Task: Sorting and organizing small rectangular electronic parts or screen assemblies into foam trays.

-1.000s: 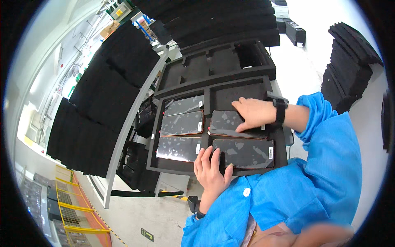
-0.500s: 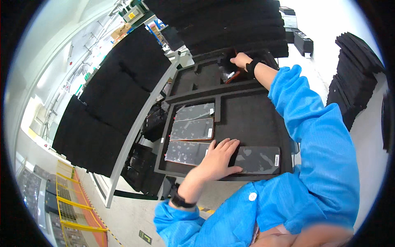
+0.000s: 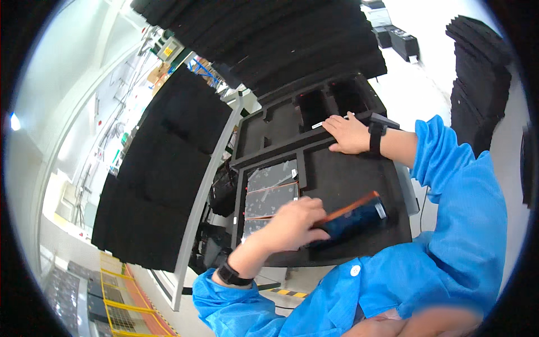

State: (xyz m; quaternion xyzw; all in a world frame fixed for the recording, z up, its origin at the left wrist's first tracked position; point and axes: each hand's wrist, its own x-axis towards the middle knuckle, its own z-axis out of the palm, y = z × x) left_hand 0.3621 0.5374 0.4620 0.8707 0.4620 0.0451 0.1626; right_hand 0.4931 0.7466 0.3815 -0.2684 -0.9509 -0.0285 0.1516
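Observation:
My left hand (image 3: 295, 223) pinches the left end of a dark phone-sized screen panel (image 3: 355, 218). That panel is tilted, its orange edge raised above the near black foam tray (image 3: 401, 224). Beside the hand, several grey-filmed screen panels (image 3: 272, 197) lie in the tray's left compartment, the lowest partly covered by my hand. My right hand (image 3: 349, 135) lies with fingers stretched over the divider between near and far trays, fingertips at the lower edge of two dark panels (image 3: 313, 106) in the far tray (image 3: 258, 126). Nothing shows in its grasp.
A tall stack of black foam trays (image 3: 269, 42) stands behind. More black foam (image 3: 163, 168) leans at the left beside a pale metal rail (image 3: 208, 185). Another black foam stack (image 3: 480, 84) is at the right. Yellow barriers (image 3: 120, 306) stand at lower left.
My left hand has gripped the lower right panel and tipped it up from the tray. My right hand has come back from the far tray toward the divider, where two panels now lie flat.

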